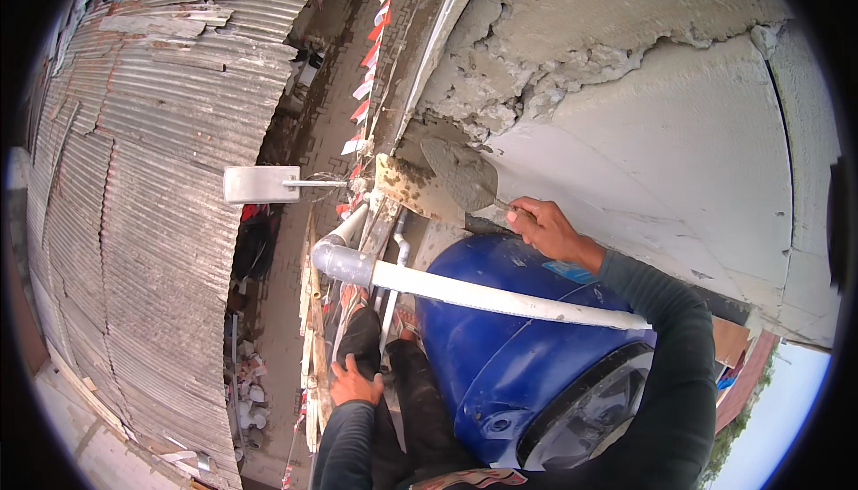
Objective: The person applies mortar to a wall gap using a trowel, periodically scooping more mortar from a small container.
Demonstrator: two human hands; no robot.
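Wall [661,168] fills your upper right, split by a ragged plaster edge [527,101]. Left, open room drops to the alley [338,88]; a blue barrel [474,338] and white pipe [509,295] crowd below. Over a spotted board [404,188], your trowel [461,174] points up-left, long axis slanting from your right hand [552,233], closed around it. Your left hand [355,386] lies loosely spread by your knee [361,336].

The paved ground [279,307] below (brownish, brick-patterned) carries pale clutter [256,393] too small to identify.
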